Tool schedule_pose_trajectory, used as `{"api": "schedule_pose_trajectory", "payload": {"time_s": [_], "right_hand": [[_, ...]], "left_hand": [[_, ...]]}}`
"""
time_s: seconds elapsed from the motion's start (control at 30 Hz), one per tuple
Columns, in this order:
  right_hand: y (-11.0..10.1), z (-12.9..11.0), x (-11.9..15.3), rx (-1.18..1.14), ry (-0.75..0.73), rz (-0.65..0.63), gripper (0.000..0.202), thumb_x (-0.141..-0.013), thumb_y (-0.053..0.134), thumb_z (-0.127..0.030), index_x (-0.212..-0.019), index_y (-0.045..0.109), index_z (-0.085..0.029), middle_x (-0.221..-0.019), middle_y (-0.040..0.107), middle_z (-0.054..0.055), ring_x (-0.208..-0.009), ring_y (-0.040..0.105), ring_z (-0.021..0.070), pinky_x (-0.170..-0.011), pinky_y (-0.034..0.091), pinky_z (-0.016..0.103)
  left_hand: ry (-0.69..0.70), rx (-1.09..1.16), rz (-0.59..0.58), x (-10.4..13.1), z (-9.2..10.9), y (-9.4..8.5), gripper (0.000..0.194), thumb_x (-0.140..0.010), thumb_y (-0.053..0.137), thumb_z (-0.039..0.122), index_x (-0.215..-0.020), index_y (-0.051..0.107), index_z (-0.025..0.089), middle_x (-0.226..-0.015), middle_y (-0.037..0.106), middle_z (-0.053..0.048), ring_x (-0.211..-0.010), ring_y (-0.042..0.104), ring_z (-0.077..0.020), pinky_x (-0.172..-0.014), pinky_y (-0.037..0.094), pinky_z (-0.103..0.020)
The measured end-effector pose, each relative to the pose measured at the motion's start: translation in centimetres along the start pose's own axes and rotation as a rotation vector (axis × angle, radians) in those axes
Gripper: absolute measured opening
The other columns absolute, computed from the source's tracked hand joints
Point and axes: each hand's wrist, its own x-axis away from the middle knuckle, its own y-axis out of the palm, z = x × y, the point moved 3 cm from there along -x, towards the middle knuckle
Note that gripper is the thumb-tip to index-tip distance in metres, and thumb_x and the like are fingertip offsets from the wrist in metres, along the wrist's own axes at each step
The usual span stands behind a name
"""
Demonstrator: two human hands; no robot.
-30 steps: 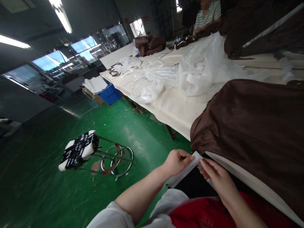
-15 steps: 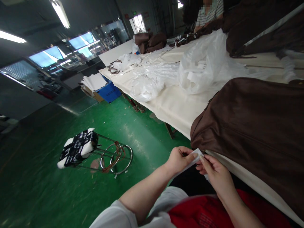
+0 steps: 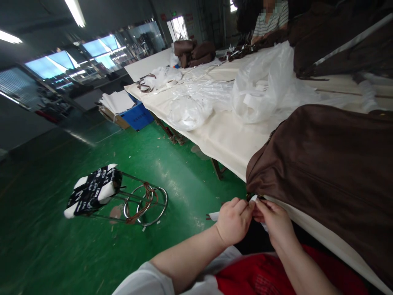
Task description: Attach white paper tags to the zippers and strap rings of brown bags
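Observation:
My left hand [image 3: 235, 221] is closed on a white wrapping strip [image 3: 214, 216], with a thin brown end poking out at its left. Close beside it, my right hand [image 3: 272, 217] pinches the same white material at the fingertips. Most of what lies inside the wrapping is hidden by my fingers. Just beyond both hands, a large brown leather bag [image 3: 325, 155] rests on the cream-covered table [image 3: 227, 143], its near corner by my fingertips.
Crumpled clear plastic bags [image 3: 260, 94] lie on the table, with brown bundles [image 3: 193, 53] farther back. A person in a striped shirt [image 3: 272, 22] is at the far side. On the green floor are a stool [image 3: 95, 190] lying on its side and a blue box [image 3: 136, 116].
My left hand has turned over, its back now facing up, and closed around the strip. The strip's brown-tipped end now sticks out to the left. My right hand stays almost in place.

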Motion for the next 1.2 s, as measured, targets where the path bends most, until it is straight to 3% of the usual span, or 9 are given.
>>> {"api": "schedule_pose_trajectory", "payload": {"time_s": [0.33,0.6,0.67,0.77,0.83,0.9,0.97,1.07,1.2], "right_hand": [[0.4,-1.3,1.4,-0.02,0.035,-0.175,0.044,-0.065,0.074,-0.054,-0.082,0.07,-0.014,-0.077,0.073,0.012,-0.068,0.07,0.0233,-0.053,0.05,0.026],[0.6,-2.8,2.6,0.113,-0.109,-0.215,0.042,-0.069,0.071,-0.055,-0.084,0.073,-0.015,-0.067,0.069,0.007,-0.054,0.06,0.0154,-0.044,0.041,0.021],[0.4,-2.5,2.3,0.188,-0.147,-0.206,0.045,-0.071,0.067,-0.058,-0.083,0.073,-0.016,-0.061,0.066,0.005,-0.052,0.058,0.0153,-0.043,0.041,0.022],[0.1,-2.0,1.8,0.252,-0.2,-0.188,0.048,-0.075,0.061,-0.061,-0.089,0.073,-0.017,-0.067,0.068,0.005,-0.055,0.059,0.0163,-0.046,0.044,0.024],[-0.1,-1.9,1.7,0.305,-0.232,-0.172,0.048,-0.077,0.058,-0.062,-0.091,0.073,-0.018,-0.065,0.067,0.004,-0.055,0.059,0.017,-0.049,0.046,0.025],[-0.3,-2.2,1.9,0.347,-0.275,-0.153,0.046,-0.079,0.057,-0.06,-0.092,0.074,-0.02,-0.064,0.067,0.004,-0.058,0.06,0.0187,-0.055,0.049,0.028],[-0.5,-2.6,2.1,0.364,-0.335,-0.125,0.041,-0.079,0.058,-0.058,-0.092,0.074,-0.022,-0.076,0.072,0.005,-0.07,0.065,0.0226,-0.068,0.053,0.032],[-0.7,-3.0,1.9,0.357,-0.401,-0.091,0.036,-0.078,0.061,-0.056,-0.088,0.075,-0.024,-0.093,0.074,0.006,-0.094,0.065,0.0282,-0.086,0.05,0.035],[-0.4,-3.5,1.8,0.351,-0.437,-0.152,0.037,-0.082,0.058,-0.054,-0.085,0.074,-0.021,-0.083,0.073,0.007,-0.083,0.066,0.0254,-0.077,0.052,0.032]], "left_hand": [[0.079,0.042,0.108,1.4,-1.1,-1.0,0.031,-0.096,0.042,0.017,-0.122,0.057,0.013,-0.095,0.067,-0.007,-0.076,0.057,-0.0154,-0.066,0.051,-0.028],[0.15,0.024,0.109,1.6,-1.1,-2.1,0.032,-0.096,0.039,0.017,-0.122,0.057,0.013,-0.097,0.067,-0.007,-0.077,0.057,-0.0164,-0.066,0.049,-0.029],[0.084,0.132,0.083,1.3,-1.1,-2.5,0.028,-0.095,0.042,0.019,-0.117,0.06,0.017,-0.096,0.067,-0.006,-0.079,0.058,-0.0165,-0.069,0.049,-0.029],[-0.234,0.407,0.056,0.3,-1.7,-3.0,0.021,-0.096,0.044,0.025,-0.102,0.063,0.018,-0.092,0.067,-0.006,-0.083,0.06,-0.0162,-0.075,0.049,-0.028],[-0.434,0.566,0.003,-0.5,-1.9,-3.1,0.023,-0.097,0.042,0.03,-0.099,0.061,0.017,-0.09,0.067,-0.006,-0.083,0.061,-0.0159,-0.075,0.048,-0.027],[-0.497,0.688,-0.131,-1.3,-1.8,-2.8,0.026,-0.098,0.038,0.032,-0.097,0.06,0.017,-0.087,0.068,-0.005,-0.078,0.062,-0.0151,-0.071,0.048,-0.025],[-0.475,0.734,-0.287,-1.9,-1.5,-2.3,0.029,-0.098,0.036,0.033,-0.09,0.059,0.017,-0.078,0.067,-0.004,-0.069,0.061,-0.0144,-0.065,0.046,-0.024],[-0.413,0.613,-0.373,-2.3,-1.4,-1.8,0.028,-0.096,0.035,0.031,-0.084,0.056,0.016,-0.07,0.062,-0.004,-0.06,0.055,-0.0143,-0.058,0.042,-0.024],[-0.294,0.575,-0.404,-2.4,-1.3,-1.4,0.024,-0.093,0.036,0.027,-0.083,0.055,0.018,-0.073,0.061,-0.004,-0.063,0.053,-0.0144,-0.061,0.041,-0.024]]}}
